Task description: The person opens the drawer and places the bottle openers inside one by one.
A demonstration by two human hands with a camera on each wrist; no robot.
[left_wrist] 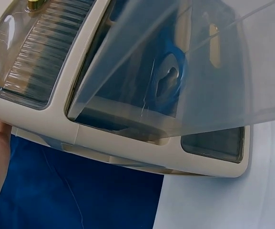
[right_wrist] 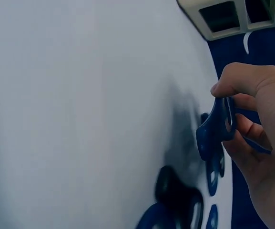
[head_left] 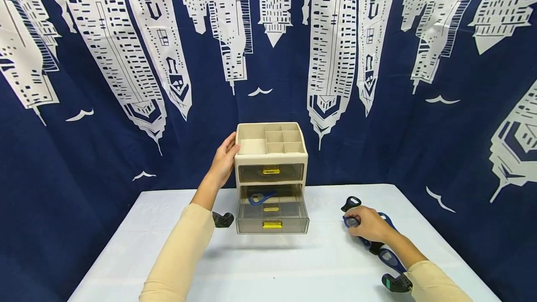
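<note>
In the head view, my left hand [head_left: 222,160] rests against the upper left side of a cream drawer organizer [head_left: 271,158], its thumb at the top rim. The lower see-through drawer [head_left: 272,225] is pulled out and holds a blue piece with an oval loop [head_left: 258,198]. My right hand [head_left: 369,223] pinches another blue looped piece [head_left: 351,222] at the right of the table. The right wrist view shows this blue piece [right_wrist: 216,126] between thumb and fingers, over more pieces. Close to the hand lie a black looped piece [head_left: 352,203] and a blue one [head_left: 390,260].
The organizer's top has several small compartments [head_left: 274,136], and its upper drawer [head_left: 270,171] is closed. A white table [head_left: 251,269] carries everything, with a navy city-print cloth [head_left: 277,106] behind it. Black wrist devices [head_left: 223,220] are on both arms.
</note>
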